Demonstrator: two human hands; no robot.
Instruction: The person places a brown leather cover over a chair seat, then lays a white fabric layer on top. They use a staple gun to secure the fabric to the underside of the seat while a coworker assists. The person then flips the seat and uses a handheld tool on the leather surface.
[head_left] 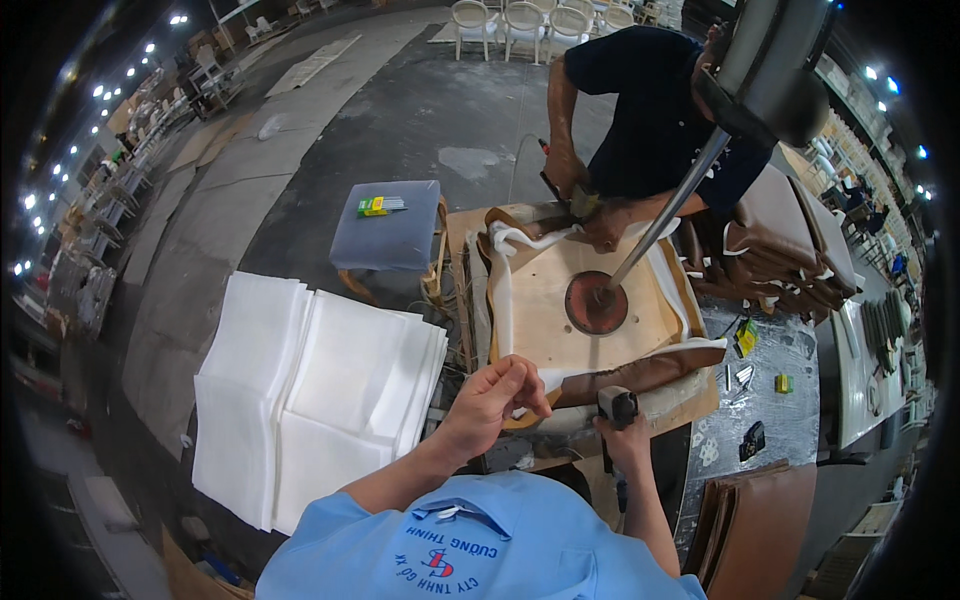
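A wooden seat board (540, 285) lies underside up, its brown leather cover (640, 372) and white lining (503, 300) folded around the rim. A red round disc (596, 302) on a metal rod (672, 205) rests on the board. At the near left corner, my left hand (490, 400) is closed, thumb against curled fingers, beside the cover's edge; whether it pinches any material is hidden. My right hand (630, 445) grips a staple gun (618, 405) at the near edge, its head over the leather. Across from me, a co-worker's hands (590, 215) hold another tool at the far edge.
White padding sheets (340, 370) are stacked at left, near a grey-blue padded stool (385, 225) bearing a staple box (375, 206). Brown leather covers (770, 235) pile up at right. Below them, a plastic-wrapped table (720, 425) carries small boxes and more brown pieces (760, 520).
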